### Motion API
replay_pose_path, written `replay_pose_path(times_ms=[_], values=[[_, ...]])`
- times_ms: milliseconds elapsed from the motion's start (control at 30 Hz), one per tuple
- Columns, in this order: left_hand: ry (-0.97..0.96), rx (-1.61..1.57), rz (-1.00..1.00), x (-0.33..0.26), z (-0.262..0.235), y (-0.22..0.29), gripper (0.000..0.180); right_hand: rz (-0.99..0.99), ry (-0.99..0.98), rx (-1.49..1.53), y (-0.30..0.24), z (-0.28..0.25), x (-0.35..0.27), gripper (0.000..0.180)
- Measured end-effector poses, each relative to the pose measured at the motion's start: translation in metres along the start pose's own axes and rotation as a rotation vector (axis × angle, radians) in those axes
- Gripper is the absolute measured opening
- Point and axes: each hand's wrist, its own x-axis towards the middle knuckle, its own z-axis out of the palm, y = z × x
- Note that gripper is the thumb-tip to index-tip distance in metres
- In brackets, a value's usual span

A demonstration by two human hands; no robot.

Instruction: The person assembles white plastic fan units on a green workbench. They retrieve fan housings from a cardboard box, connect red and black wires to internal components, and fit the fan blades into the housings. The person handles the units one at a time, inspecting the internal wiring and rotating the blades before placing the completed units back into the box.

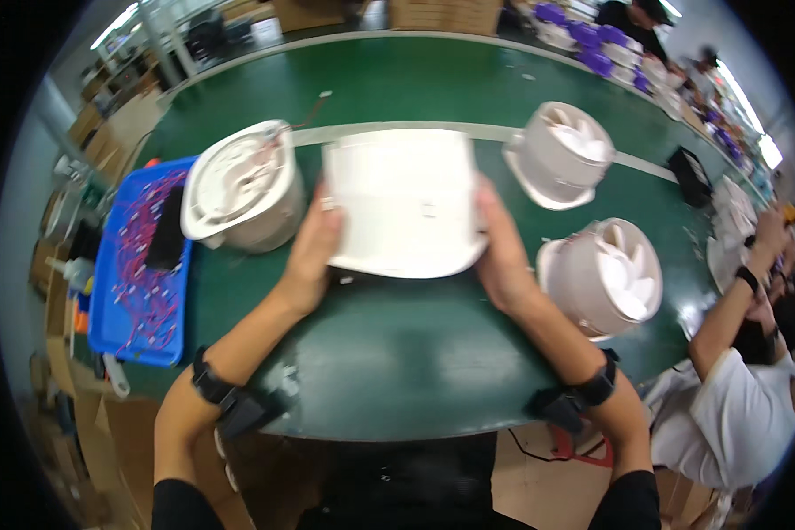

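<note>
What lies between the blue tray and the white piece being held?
In the head view, a round white housing and the left hand lie between the blue tray and the white piece.

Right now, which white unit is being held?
The middle unit, between left hand and right hand; the left one and right pair rest on the table.

White plastic housing [399,205], held at both sides, upper centre of the frame
Its broad, nearly blank face fills the view, slightly blurred; the top edge runs almost straight, the lower edge bows downward, and a small squarish detail sits just right of the middle.
</note>
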Motion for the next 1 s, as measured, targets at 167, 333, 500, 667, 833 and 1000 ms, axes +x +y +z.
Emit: replay_pose_path(times_ms=[167,333,500,667,833,1000], values=[[0.156,-0.191,-0.108,-0.006,-0.017,-0.011,0.066,-0.031,-0.032,-0.055,-0.002,0.001,0.005,0.057],[0.269,-0.301,-0.106,-0.005,-0.030,-0.031,0.060,-0.033,-0.060,0.039,0.007,-0.008,0.010,0.052],[0.311,-0.372,-0.107,-0.007,-0.031,-0.033,0.056,-0.026,-0.079,0.057,0.014,-0.007,0.010,0.057],[0.380,-0.349,-0.099,-0.010,-0.046,-0.040,0.054,0.018,-0.091,0.036,0.003,-0.001,0.006,0.060],[0.086,-0.464,-0.102,-0.008,-0.052,-0.036,0.054,0.042,-0.127,0.042,-0.001,-0.005,0.004,0.061],[0.315,-0.307,-0.110,-0.010,-0.048,-0.041,0.054,0.030,-0.112,0.027,0.000,-0.005,0.005,0.061]])
